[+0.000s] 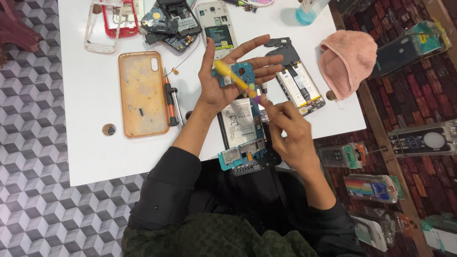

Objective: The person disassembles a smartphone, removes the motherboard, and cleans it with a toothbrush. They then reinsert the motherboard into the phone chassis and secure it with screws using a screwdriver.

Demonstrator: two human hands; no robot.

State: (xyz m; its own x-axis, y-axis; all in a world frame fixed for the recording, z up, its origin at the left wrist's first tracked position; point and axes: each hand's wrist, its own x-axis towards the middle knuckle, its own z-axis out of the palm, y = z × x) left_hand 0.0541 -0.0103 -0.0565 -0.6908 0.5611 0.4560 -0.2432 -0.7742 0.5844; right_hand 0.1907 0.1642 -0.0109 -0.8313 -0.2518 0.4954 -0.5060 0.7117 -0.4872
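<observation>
Yellow plastic marks the small tool, lying slantwise at centre frame with its purple tip low. The right hand pinches that tip end with narrow fingers. The left hand is spread wide, thumb pressing a small blue circuit board to its palm. A slip of the tool could scratch the board, or the loosely held board could drop onto the opened phone below. On the white table, left of centre, an orange phone case lies open like a tray, holding a few tiny dark parts, perhaps screws.
</observation>
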